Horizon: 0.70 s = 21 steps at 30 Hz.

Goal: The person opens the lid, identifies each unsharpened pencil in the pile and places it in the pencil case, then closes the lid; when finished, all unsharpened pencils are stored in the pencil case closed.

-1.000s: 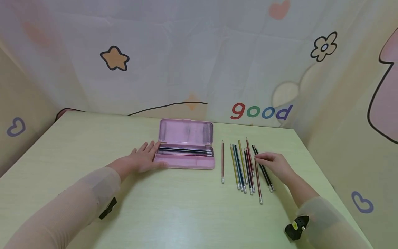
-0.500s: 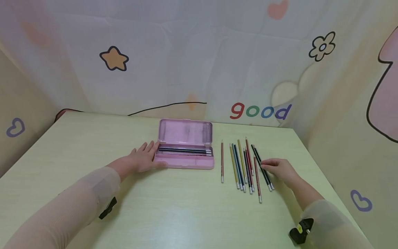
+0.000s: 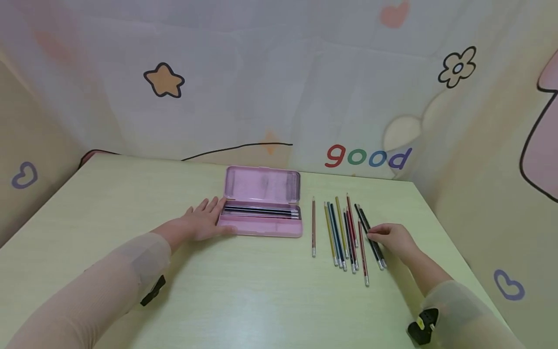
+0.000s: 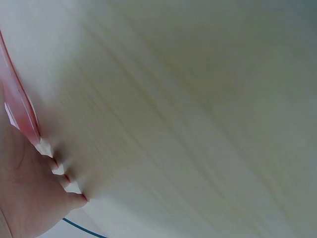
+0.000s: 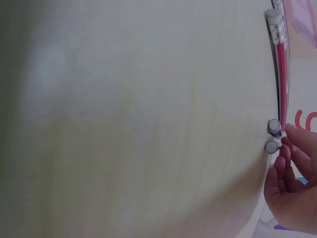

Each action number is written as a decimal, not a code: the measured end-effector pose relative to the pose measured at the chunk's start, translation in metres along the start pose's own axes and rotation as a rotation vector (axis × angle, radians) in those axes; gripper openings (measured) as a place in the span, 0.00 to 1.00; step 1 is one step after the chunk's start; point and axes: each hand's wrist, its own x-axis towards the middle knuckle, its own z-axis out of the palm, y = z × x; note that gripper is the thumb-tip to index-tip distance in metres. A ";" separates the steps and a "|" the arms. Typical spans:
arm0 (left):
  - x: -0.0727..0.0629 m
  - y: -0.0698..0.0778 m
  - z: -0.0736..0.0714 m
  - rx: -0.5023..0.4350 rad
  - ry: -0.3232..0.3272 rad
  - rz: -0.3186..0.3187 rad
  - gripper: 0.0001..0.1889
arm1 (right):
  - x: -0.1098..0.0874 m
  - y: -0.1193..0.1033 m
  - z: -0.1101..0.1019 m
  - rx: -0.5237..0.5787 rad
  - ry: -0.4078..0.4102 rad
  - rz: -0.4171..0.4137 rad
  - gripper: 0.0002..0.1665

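An open pink pencil case stands at the middle of the table, with several black pencils lying in its back compartment. My left hand rests flat with spread fingers against the case's left side; the left wrist view shows the palm beside the pink edge. To the right, two black pencils lie side by side on the table. The thumb and fingertips of my right hand pinch at the right-hand one. In the right wrist view their eraser ends show near the fingers, whose tips are partly hidden.
Left of the black pair lies a red pencil, then a loose group of yellow, blue, red and dark pencils. A lone red pencil lies nearest the case. A printed curtain hangs behind the table.
My right hand has let go of the red pencil and shifted slightly right to the black pair. The left hand has stayed at the case. The head view has drifted a little.
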 end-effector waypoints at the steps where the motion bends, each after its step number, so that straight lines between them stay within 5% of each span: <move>1: 0.000 0.001 0.000 -0.001 -0.001 -0.001 0.53 | 0.000 0.000 0.000 -0.024 0.007 0.000 0.19; 9: 0.000 0.001 0.000 -0.001 0.000 -0.007 0.52 | -0.001 -0.008 -0.002 -0.222 0.033 -0.015 0.18; 21: 0.000 0.002 -0.001 -0.011 -0.004 -0.006 0.55 | 0.001 -0.014 0.004 -0.299 0.029 -0.015 0.16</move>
